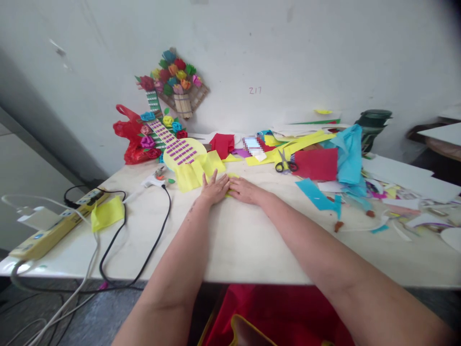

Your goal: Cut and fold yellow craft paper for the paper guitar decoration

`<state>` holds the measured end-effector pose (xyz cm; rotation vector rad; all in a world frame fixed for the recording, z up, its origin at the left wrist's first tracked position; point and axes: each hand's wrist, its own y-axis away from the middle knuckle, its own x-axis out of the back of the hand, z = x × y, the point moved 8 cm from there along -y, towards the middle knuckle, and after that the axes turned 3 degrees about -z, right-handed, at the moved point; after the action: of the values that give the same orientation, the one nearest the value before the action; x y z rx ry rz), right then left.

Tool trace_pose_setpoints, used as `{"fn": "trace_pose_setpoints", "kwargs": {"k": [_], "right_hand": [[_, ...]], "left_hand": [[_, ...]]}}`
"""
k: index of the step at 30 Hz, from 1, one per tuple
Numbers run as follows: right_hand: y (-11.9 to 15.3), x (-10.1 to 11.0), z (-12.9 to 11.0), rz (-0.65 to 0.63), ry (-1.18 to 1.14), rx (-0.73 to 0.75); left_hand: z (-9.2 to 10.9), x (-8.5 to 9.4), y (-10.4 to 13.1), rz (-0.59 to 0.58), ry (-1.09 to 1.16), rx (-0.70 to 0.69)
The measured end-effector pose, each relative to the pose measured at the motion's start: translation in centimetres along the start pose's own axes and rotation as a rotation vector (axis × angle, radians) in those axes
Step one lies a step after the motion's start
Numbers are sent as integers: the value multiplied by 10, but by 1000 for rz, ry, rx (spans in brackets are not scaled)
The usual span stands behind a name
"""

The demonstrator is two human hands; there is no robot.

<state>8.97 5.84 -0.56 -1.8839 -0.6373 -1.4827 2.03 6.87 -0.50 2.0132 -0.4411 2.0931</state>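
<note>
My left hand (pixel 216 188) lies on the white table (pixel 248 240), palm down with fingers spread. Just to its right, my right hand (pixel 248 190) lies flat with fingers stretched toward it. Between and under the fingertips of both hands shows a small yellow paper piece (pixel 232 176), mostly covered. Crumpled yellow crepe paper (pixel 189 175) sits just beyond my left hand, overlapping the round yellow body of a paper guitar (pixel 185 148). The guitar has purple strips and paper flowers along its neck.
Scissors (pixel 286 163) lie by red paper (pixel 315 164) and blue crepe paper (pixel 347 156). Paper scraps (pixel 406 202) cover the right side. A glue gun (pixel 154 180), black cord (pixel 169 202) and power strip (pixel 54 228) are at left. A phone (pixel 253 145) lies behind.
</note>
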Motion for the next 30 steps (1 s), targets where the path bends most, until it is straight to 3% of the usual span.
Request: {"fn": "trace_pose_setpoints", "kwargs": {"k": [3, 12, 16, 20, 22, 24, 27, 30], "right_hand": [[1, -2, 3, -27, 0, -43], [1, 0, -1, -13, -64, -5], [0, -3, 1, -54, -43, -22], [-1, -4, 1, -59, -39, -17], [0, -2, 0, -47, -46, -7], [0, -1, -2, -24, -70, 5], [-2, 0, -3, 22, -143, 45], [-3, 7, 9, 124, -341, 50]], "left_hand": [[-2, -8, 1, -68, -7, 27], [0, -6, 4, -71, -38, 32], [-14, -5, 3, -49, -37, 136], [-30, 8, 9, 23, -61, 228], [-26, 16, 12, 67, -88, 170], [-11, 18, 16, 93, -95, 29], [12, 6, 20, 7, -22, -138], [17, -6, 22, -78, 74, -97]]}}
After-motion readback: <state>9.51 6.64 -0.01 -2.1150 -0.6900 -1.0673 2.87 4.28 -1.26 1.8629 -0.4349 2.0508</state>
